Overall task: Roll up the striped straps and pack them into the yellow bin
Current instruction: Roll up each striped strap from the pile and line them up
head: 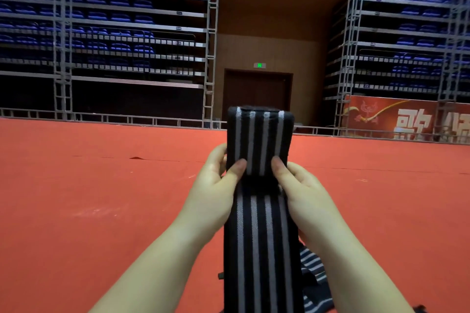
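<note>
A black strap with white stripes point(262, 241) runs up the middle of the view from the bottom edge. Its top end is wound into a roll point(259, 134) held up in front of me. My left hand point(216, 193) grips the roll's left side, thumb pressed on its front. My right hand point(305, 193) grips the right side the same way. More striped strap point(312, 269) lies loose on the floor below my right forearm. The yellow bin is not in view.
Red carpet point(101, 198) covers the floor all around. Metal truss railing point(127, 118) edges the far side, with folded blue seating point(114, 20) behind it, a brown door point(256, 96) in the middle, and a red banner point(407, 119) at the right.
</note>
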